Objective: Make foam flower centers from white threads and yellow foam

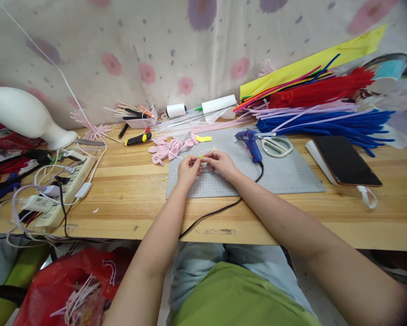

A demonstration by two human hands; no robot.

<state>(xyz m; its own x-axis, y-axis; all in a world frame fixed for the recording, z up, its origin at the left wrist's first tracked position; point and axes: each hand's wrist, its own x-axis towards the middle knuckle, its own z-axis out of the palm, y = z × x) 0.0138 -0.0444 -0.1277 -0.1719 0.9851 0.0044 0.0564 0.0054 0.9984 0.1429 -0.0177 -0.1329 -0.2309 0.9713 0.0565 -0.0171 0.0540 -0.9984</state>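
Note:
Over the grey cutting mat (217, 188), my left hand (189, 171) and my right hand (220, 164) meet with their fingers pinched together. Between the fingertips shows a tiny yellow piece (200, 157), too small to name; both hands seem to grip it. Thin pale strands stick out just behind the fingers. A yellow strip (203, 139) lies beyond the hands, beside pink fabric petals (169, 148). Right of my right hand rest a blue glue gun (250, 142) and white-handled scissors (277, 146).
A phone (347, 160) leans on a white stand at right. Behind lie blue pipe cleaners (325, 124) and red ones (322, 90). At left are a power strip (67, 190) with tangled cords and a white foam head (23, 111). The glue gun's black cord (210, 213) crosses the table front.

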